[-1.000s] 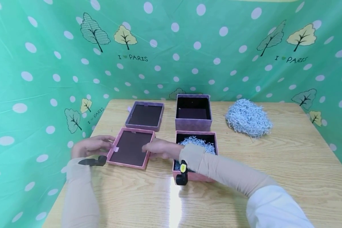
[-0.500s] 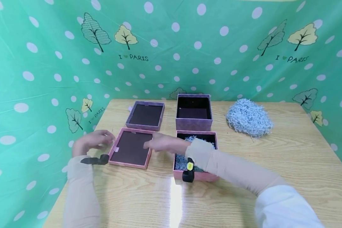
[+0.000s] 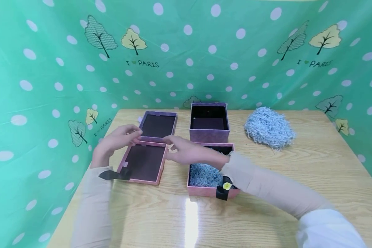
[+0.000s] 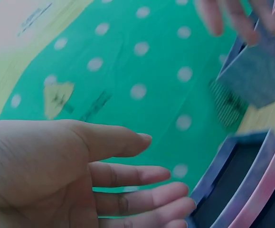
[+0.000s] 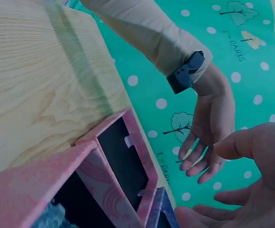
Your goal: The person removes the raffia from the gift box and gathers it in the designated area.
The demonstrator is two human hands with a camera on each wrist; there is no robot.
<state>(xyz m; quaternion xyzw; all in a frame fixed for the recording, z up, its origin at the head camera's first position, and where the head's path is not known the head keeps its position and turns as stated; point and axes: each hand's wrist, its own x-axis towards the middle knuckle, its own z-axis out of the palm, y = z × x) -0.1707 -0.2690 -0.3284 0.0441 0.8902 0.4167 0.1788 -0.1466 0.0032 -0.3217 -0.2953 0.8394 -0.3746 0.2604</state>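
Note:
In the head view my left hand (image 3: 117,137) is over the far left corner of a pink box lid (image 3: 144,162), near the front edge of a purple lid (image 3: 159,125). Both lids lie with their dark insides up. My right hand (image 3: 186,150) is at the pink lid's far right corner, its forearm crossing above a pink box (image 3: 201,191) that holds blue shredded paper (image 3: 206,174). The left wrist view has the left hand (image 4: 94,175) with fingers extended and nothing in them. Loosely spread, the right hand (image 5: 246,175) holds nothing in the right wrist view.
Behind the pink box stands an open purple box (image 3: 209,135) with a dark interior. A heap of blue shredded paper (image 3: 269,127) lies at the back right of the wooden table (image 3: 257,213). A green dotted cloth (image 3: 204,41) hangs behind and along the left.
My left hand has moved away from the pink lid's left side, forward and right to its far corner. The right hand has come off the lid's right side and shifted forward. The lids stay put.

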